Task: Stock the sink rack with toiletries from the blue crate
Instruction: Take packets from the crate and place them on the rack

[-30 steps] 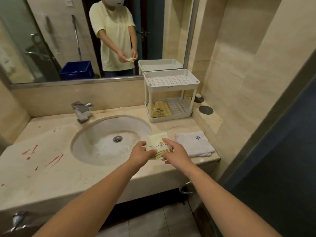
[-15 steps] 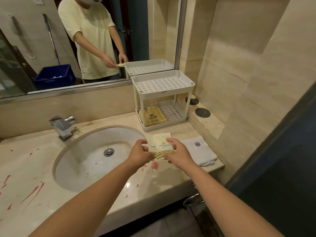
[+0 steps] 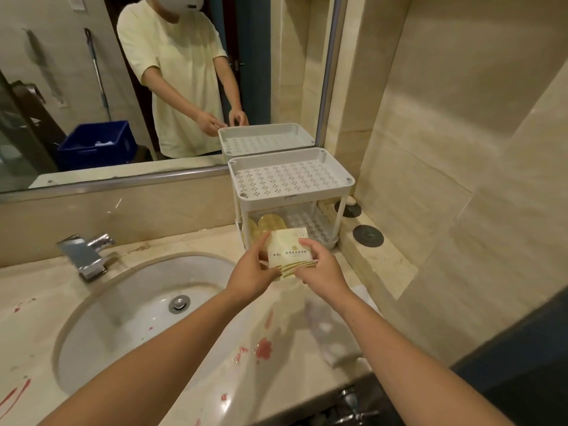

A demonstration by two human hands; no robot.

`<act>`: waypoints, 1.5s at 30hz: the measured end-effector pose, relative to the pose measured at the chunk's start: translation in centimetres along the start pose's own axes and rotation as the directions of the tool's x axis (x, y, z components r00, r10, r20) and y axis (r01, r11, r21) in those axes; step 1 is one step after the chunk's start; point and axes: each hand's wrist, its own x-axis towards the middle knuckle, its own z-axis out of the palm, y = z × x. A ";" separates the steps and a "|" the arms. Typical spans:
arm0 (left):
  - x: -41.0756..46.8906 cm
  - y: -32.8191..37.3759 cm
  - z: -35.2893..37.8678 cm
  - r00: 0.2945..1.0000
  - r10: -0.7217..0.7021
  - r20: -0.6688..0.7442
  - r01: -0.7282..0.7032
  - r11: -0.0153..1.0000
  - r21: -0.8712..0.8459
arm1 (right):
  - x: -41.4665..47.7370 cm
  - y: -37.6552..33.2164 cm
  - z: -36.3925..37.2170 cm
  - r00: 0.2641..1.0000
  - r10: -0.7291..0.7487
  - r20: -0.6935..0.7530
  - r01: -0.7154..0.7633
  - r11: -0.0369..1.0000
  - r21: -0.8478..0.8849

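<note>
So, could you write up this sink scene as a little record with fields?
place: bathroom counter with sink and tap
held: cream packets, pinched by left grip and right grip, in front of the rack's lower tier
rack: white, two tiers; lower tier holds yellow pouches
crate: blue, seen only in the mirror
marks: red stains on the counter
towel: white, blurred, beneath the right arm

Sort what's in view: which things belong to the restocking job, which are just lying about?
Job: cream packets gripped by left hand and right hand; two-tier rack; yellow sachets on its lower shelf; blue crate, seen in the mirror.
Lying about: faucet; white towel; black discs on the ledge.
</note>
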 end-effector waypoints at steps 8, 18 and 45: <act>7.6 6.1 0.4 0.975 0.195 -0.109 -0.201 0.979 -0.045 | 7.9 -4.9 -5.0 0.988 -0.145 -0.049 0.149 0.986 0.070; 16.7 10.0 0.9 0.986 0.122 -0.112 -0.112 0.989 0.092 | 16.5 -8.9 -8.8 0.991 -0.130 -0.022 0.126 0.981 -0.144; 24.5 9.5 5.2 0.981 -0.167 0.094 0.154 0.979 0.130 | 21.1 -7.0 -10.0 0.979 -0.200 -0.041 0.063 0.484 -0.873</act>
